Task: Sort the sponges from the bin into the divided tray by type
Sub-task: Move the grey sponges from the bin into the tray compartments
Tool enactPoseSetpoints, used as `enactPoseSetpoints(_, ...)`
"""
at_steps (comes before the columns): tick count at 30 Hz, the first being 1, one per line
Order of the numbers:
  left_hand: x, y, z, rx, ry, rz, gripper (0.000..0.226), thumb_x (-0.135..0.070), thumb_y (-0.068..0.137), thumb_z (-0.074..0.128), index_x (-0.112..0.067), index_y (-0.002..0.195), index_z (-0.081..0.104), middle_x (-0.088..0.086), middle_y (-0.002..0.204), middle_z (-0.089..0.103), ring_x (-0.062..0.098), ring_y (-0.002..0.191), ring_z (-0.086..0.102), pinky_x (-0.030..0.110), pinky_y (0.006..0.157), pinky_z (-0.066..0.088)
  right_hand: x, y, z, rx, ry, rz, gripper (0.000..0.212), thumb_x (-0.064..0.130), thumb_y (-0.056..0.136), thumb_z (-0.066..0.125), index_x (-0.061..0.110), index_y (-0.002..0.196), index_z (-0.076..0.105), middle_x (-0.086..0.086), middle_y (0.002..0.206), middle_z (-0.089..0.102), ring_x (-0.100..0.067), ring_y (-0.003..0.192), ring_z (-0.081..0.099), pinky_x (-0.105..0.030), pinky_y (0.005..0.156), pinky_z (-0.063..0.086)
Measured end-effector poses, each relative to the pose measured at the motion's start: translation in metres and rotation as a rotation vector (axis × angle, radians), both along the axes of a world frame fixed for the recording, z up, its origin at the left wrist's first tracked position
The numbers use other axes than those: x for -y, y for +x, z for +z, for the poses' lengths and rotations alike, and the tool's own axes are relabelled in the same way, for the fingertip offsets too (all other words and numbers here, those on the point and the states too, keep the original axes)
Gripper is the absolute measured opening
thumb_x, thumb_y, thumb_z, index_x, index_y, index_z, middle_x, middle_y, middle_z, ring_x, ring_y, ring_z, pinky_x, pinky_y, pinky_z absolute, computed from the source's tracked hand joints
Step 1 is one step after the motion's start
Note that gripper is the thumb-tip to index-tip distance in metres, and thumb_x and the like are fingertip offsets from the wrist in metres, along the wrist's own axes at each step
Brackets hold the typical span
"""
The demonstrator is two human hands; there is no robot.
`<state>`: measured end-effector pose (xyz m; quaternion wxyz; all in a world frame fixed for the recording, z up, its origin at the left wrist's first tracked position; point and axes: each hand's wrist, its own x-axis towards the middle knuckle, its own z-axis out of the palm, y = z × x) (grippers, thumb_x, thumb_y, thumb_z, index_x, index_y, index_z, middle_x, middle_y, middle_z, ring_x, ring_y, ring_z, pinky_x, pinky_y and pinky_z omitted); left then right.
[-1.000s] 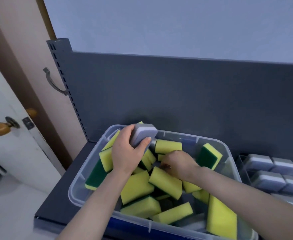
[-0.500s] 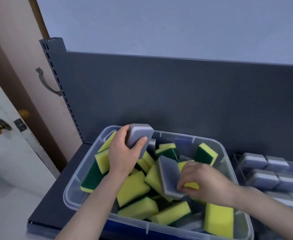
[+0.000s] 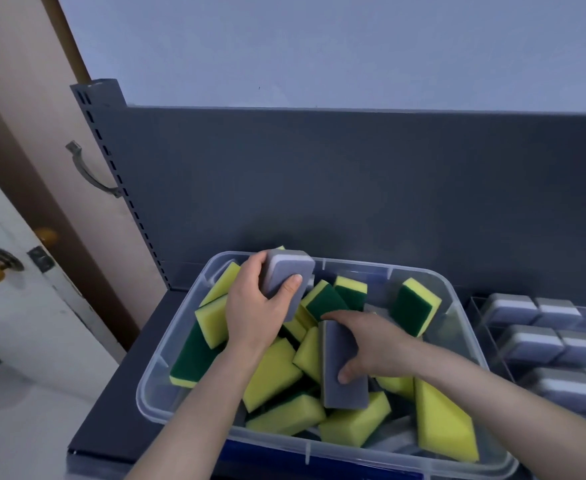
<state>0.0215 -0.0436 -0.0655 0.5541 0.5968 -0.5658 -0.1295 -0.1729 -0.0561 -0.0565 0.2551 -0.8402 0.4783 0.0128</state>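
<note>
Clear bin [image 3: 180,362]: left hand [image 3: 253,306] clamps grey sponge [image 3: 286,277]; right hand [image 3: 371,344] clamps another grey sponge [image 3: 340,382].

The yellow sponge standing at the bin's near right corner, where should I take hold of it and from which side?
Judging by its pose, pinch the yellow sponge across its two broad faces near the upper end, coming from above. It stands steeply against the clear bin wall, top edge free, lower end wedged among other sponges. Both hands are full now.
</note>
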Motion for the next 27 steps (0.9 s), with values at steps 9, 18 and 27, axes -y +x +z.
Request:
enactPoseSetpoints(9, -0.002, -0.004, 0.001, -0.02, 0.007, -0.079, 0.047, -0.043, 0.077, 0.067, -0.021, 0.116, 0.054, -0.012, 0.104, 0.062, 0.007, 0.093, 0.059, 0.033, 0.077, 0.052, -0.018, -0.027, 0.029, 0.464, -0.081, -0.335, 0.047, 0.017, 0.062, 0.085, 0.03, 0.102, 0.064, 0.022, 0.093, 0.064, 0.004, 0.086, 0.059, -0.009, 0.068, 0.043)
enactPoseSetpoints(18, -0.008, -0.047, 0.029, 0.004, -0.012, -0.295, 0.038, -0.035, 0.072, 0.069, -0.027, 0.105, 0.051, -0.012, 0.094, 0.061, 0.012, 0.086, 0.059, 0.036, 0.073, 0.051, -0.041, -0.088, 0.045, 0.692, -0.266, -0.575, 0.043, 0.011, 0.062, 0.085, 0.034, 0.092, 0.064, 0.012, 0.09, 0.071, -0.005, 0.083, 0.064, -0.023, 0.075, 0.05)
enactPoseSetpoints(27, -0.04, -0.158, 0.065, -0.05, -0.052, -0.484, 0.038, -0.033, 0.076, 0.068, -0.035, 0.112, 0.054, -0.024, 0.102, 0.06, 0.005, 0.092, 0.06, 0.029, 0.077, 0.051, -0.083, -0.198, 0.073, 0.793, -0.342, -0.702, 0.043, 0.002, 0.065, 0.081, 0.019, 0.102, 0.069, 0.003, 0.091, 0.073, -0.013, 0.084, 0.067, -0.036, 0.078, 0.055)
